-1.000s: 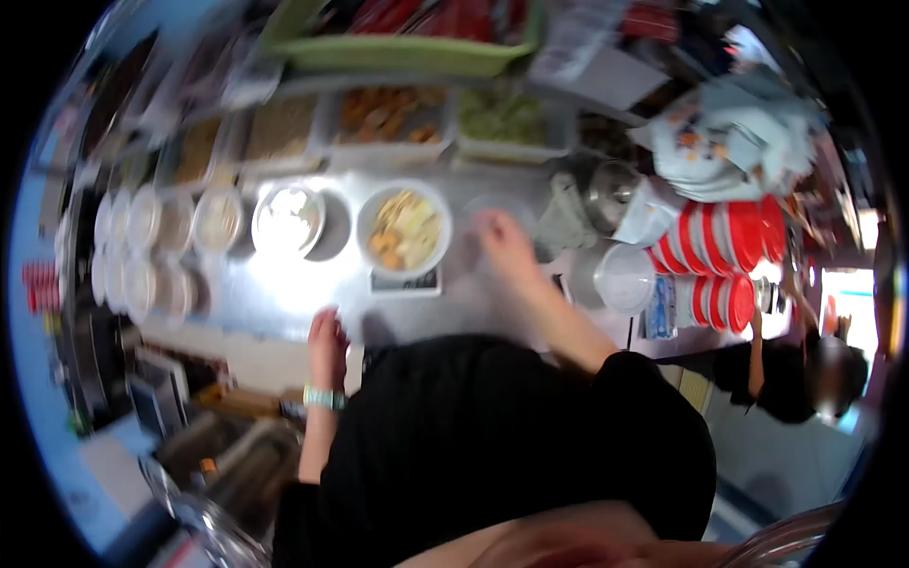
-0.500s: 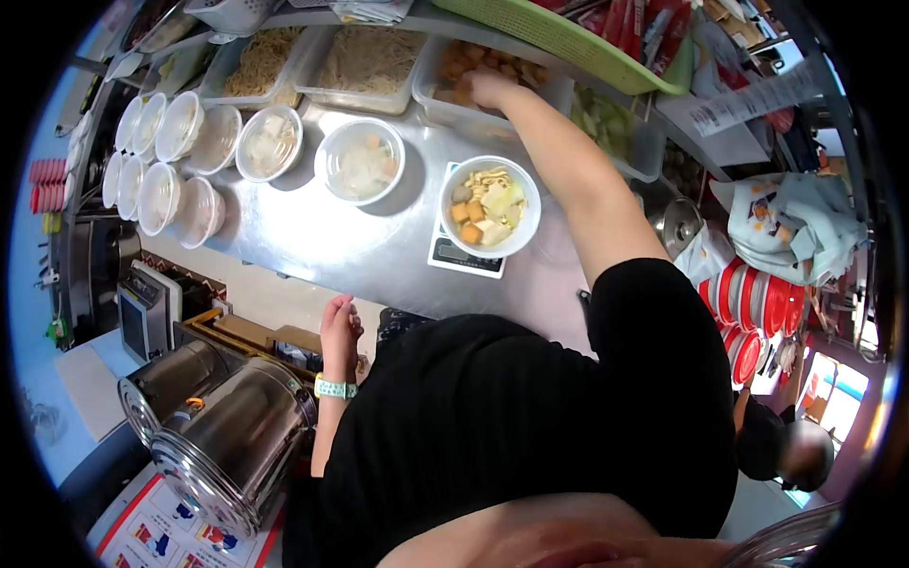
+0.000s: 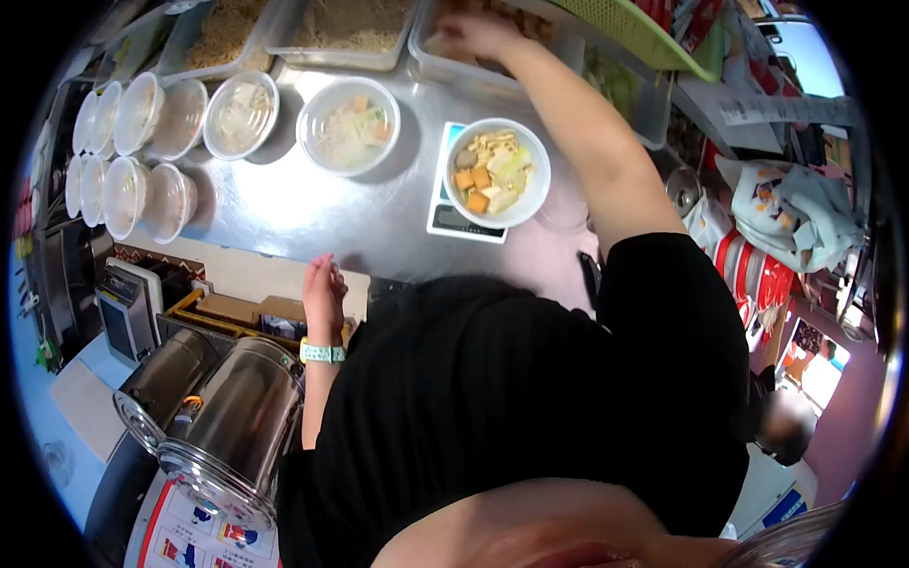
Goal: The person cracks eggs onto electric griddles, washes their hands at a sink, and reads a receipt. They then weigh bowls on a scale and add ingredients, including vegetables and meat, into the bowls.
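Observation:
My right hand [image 3: 478,36] is inside the clear bin [image 3: 469,80] of fried golden pieces at the top; its fingers are blurred and what they may hold does not show. My left hand [image 3: 324,289] hangs near the counter's front edge, fingers loosely bent and apart, nothing in it. Between my arms, a white bowl [image 3: 497,172] with orange-brown cubes, pale slices and noodle-like strips sits on a small white scale [image 3: 441,225]. To its left stands a bowl with a clear lid [image 3: 348,128], food visible inside.
More lidded bowls [image 3: 133,197] line the counter's left side. Bins of noodles [image 3: 341,24] and greens [image 3: 620,80] flank the fried pieces. A green basket [image 3: 653,33] is above right. Steel pots [image 3: 241,388] stand lower left. Another person [image 3: 786,426] is far right.
My right hand moved from over the counter into the bin, then toward the bin's left part. My left hand stayed by the edge. The view has shifted, first rightward in content, then upward.

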The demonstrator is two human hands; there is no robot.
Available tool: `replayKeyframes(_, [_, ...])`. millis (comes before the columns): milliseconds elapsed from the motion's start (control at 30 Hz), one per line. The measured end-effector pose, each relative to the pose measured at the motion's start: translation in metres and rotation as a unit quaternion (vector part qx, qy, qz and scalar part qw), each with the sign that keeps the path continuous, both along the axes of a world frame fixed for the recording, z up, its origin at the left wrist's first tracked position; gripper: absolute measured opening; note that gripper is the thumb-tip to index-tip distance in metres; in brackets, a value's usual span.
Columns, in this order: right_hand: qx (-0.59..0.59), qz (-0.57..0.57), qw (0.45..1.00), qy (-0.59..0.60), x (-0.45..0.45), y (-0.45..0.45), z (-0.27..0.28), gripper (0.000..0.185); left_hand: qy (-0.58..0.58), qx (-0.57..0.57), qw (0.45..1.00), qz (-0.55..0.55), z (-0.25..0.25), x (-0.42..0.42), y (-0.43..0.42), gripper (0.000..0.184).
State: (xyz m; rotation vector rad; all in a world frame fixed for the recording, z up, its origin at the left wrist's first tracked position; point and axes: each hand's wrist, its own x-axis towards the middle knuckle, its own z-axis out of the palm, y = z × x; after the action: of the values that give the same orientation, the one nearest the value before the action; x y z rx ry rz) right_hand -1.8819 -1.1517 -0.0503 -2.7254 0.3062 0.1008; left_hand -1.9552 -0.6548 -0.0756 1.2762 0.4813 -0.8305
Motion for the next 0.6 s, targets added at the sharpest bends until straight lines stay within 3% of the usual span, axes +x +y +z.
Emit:
replayKeyframes(100, [0.071, -0.151, 0.968, -0.189, -0.052, -0.005, 0.016, 0.033, -0.009, -0.004, 1.000, -0.002, 0.002, 0.003, -0.005, 0.010])
replayKeyframes(167, [0.272, -0.203, 0.921, -0.189, -0.114, 0.022, 0.037, 0.031, -0.004, -0.013, 1.000, 0.000, -0.002, 0.000, -0.008, 0.010])
replayKeyframes(233, [0.325, -0.236, 0.912, -0.084, -0.165, 0.051, 0.041, 0.032, 0.001, -0.017, 1.000, -0.002, -0.005, -0.006, -0.008, 0.010])
replayKeyframes(300, [0.440, -0.312, 0.841, -0.042, -0.193, 0.087, 0.035, 0.035, 0.009, -0.017, 0.998, -0.052, -0.010, -0.014, -0.011, 0.011])
replayKeyframes(400, [0.270, -0.265, 0.920, -0.101, -0.222, 0.117, 0.004, 0.036, 0.000, -0.008, 0.998, -0.064, 0.005, -0.028, -0.026, 0.011])
replayKeyframes(433, [0.271, -0.261, 0.920, -0.109, -0.227, 0.122, 0.016, 0.036, -0.011, 0.003, 0.998, -0.064, 0.011, -0.029, -0.032, 0.013])
replayKeyframes(500, [0.400, -0.297, 0.844, -0.200, -0.245, 0.133, 0.040, 0.031, -0.055, -0.009, 0.995, -0.082, 0.045, -0.035, -0.041, 0.014])
replayKeyframes(567, [0.428, -0.307, 0.830, -0.184, -0.275, 0.128, 0.022, 0.026, -0.274, 0.031, 0.945, -0.174, 0.123, -0.045, -0.073, 0.015])
replayKeyframes(600, [0.397, -0.298, 0.844, -0.201, -0.285, 0.130, 0.025, 0.023, -0.423, 0.017, 0.880, -0.216, 0.161, -0.049, -0.089, 0.015])
